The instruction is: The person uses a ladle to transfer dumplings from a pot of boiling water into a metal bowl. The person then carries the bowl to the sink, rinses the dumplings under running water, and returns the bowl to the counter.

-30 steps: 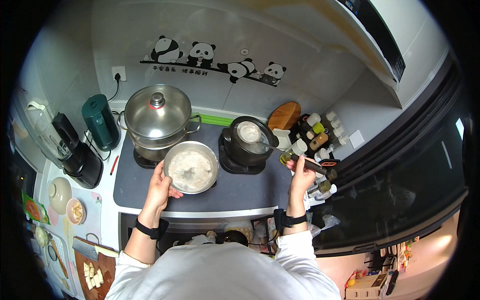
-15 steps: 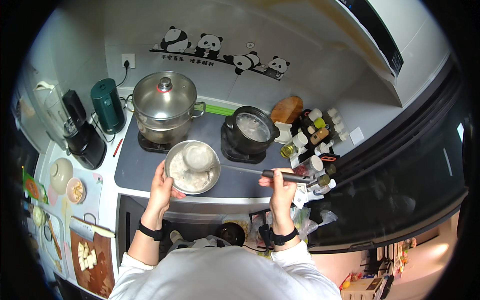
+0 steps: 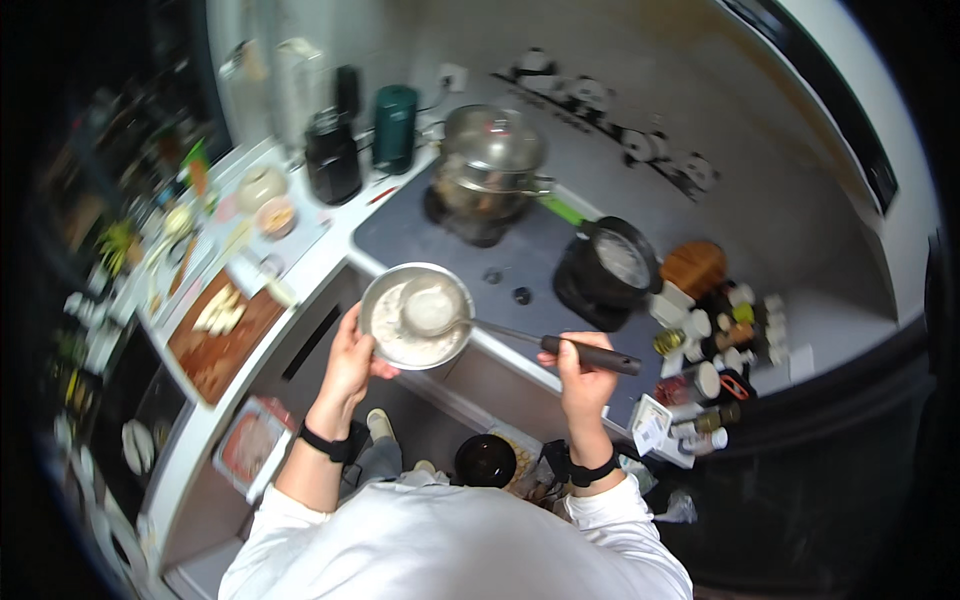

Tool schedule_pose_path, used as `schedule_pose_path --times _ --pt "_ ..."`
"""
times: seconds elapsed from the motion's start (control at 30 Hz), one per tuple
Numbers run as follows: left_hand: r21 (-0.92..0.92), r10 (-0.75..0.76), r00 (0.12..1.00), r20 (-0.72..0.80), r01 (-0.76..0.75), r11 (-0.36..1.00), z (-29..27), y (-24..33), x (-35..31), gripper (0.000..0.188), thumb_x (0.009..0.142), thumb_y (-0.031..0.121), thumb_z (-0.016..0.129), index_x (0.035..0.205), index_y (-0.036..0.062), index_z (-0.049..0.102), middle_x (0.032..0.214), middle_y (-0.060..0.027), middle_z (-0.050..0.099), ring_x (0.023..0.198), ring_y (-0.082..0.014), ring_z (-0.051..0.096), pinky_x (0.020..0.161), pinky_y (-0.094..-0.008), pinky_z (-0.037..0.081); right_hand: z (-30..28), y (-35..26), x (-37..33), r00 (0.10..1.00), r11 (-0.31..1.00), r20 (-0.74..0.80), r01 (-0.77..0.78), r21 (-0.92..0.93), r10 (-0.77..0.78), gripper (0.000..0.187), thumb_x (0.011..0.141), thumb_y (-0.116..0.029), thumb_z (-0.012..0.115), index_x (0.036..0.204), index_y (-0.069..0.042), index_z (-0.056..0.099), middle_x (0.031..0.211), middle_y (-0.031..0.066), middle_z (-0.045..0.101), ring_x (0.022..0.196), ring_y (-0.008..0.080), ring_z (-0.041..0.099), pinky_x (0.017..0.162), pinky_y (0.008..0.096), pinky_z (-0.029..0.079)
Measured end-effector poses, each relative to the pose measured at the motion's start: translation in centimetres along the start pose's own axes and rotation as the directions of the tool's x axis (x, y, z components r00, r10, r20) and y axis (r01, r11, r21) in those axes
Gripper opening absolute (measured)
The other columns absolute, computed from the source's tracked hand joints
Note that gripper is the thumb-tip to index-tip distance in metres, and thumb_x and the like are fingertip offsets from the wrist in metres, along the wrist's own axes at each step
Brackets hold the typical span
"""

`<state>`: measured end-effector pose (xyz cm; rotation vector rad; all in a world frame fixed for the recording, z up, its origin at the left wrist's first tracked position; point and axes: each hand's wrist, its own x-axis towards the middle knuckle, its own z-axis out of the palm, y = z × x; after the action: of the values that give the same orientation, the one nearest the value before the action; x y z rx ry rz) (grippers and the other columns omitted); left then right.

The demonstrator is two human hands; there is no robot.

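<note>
My left hand [image 3: 347, 358] is closed round the left side of a round metal bowl [image 3: 418, 365], which has a pale, whitish wet mixture in it. In my right hand [image 3: 584, 388] is a ladle [image 3: 596, 356], gripped by its black handle. The ladle's round scoop rests in or just over the bowl, with whitish stuff inside. Both hands are out in front of me, the bowl over the counter's front edge. Beyond them on the dark stove top stand a black pot [image 3: 606, 275] with pale contents and a lidded steel steamer pot [image 3: 490, 185].
To the left, a wooden cutting board [image 3: 245, 335] bears pale cut pieces. Behind it are a small bowl [image 3: 276, 217], a black blender [image 3: 331, 165] and a green kettle [image 3: 395, 130]. Bottles and jars [image 3: 700, 385] crowd the right. A dark round vessel [image 3: 486, 460] is down by my feet.
My view has turned left, so the stove now appears farther right and the cutting board nearer. The bowl and ladle, still held, have moved off the stove toward the counter's front edge.
</note>
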<state>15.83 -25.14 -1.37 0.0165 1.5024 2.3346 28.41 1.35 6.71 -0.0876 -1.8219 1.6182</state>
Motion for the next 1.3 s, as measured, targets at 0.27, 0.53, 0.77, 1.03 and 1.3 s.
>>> schedule_pose_path --times 0.27,0.53,0.77,1.03,1.3 --pt "-0.022 0.124 0.971 -0.203 -0.131 0.991 -7.8 2.3 -12.3 0.060 0.087 -0.005 0.031 0.145 0.0047 0.020 0.113 -0.0214 0.058 0.061 -0.0235 0.067 0.046 -0.0265 0.058 7.9 -2.8 -5.3 0.972 0.994 0.229 0.039 0.102 -0.062 0.010 0.090 0.000 0.057 0.098 0.004 0.054 0.086 0.0139 0.062 0.067 0.0221 0.068 0.066 0.0323 0.059" --pt "-0.043 0.216 0.862 -0.459 -0.264 0.964 -19.9 6.0 -26.3 0.060 0.090 -0.002 0.036 0.146 0.0042 0.017 0.116 -0.0205 0.054 0.056 -0.0208 0.065 0.045 -0.0260 0.056 20.5 -6.2 -14.6 0.854 0.973 0.485 0.090 0.214 -0.186 0.012 0.091 -0.001 0.056 0.101 0.003 0.053 0.088 0.0138 0.062 0.070 0.0220 0.067 0.068 0.0316 0.058" --pt "0.002 0.252 0.775 -0.579 -0.308 0.951 -33.9 9.3 -37.8 0.057 0.089 -0.004 0.032 0.144 0.0023 0.019 0.126 -0.0253 0.048 0.057 -0.0265 0.066 0.044 -0.0279 0.057 33.2 -9.8 -27.0 0.801 0.954 0.546 0.100 0.284 -0.246 0.015 0.090 0.001 0.058 0.103 0.003 0.054 0.093 0.0121 0.061 0.076 0.0205 0.068 0.070 0.0298 0.058" --pt "0.095 0.251 0.648 -0.719 -0.267 0.959 -45.5 12.1 -46.7 0.060 0.089 -0.002 0.033 0.146 0.0051 0.017 0.127 -0.0214 0.048 0.056 -0.0231 0.065 0.046 -0.0273 0.056 45.1 -15.5 -35.3 0.342 0.631 0.583 0.658 0.411 -0.736 0.027 0.072 -0.004 0.075 0.095 -0.003 0.060 0.085 0.0118 0.067 0.072 0.0281 0.066 0.065 0.0340 0.054" --pt "0.035 0.209 0.561 -0.801 -0.305 0.952 -52.6 11.9 -47.8 0.058 0.088 -0.003 0.033 0.144 0.0062 0.023 0.129 -0.0198 0.048 0.056 -0.0237 0.064 0.046 -0.0285 0.056 53.2 -15.7 -34.0 -0.175 0.282 0.586 0.746 0.604 -0.791 0.031 0.075 -0.017 0.075 0.101 -0.010 0.061 0.099 0.0081 0.066 0.077 0.0201 0.067 0.061 0.0289 0.055"
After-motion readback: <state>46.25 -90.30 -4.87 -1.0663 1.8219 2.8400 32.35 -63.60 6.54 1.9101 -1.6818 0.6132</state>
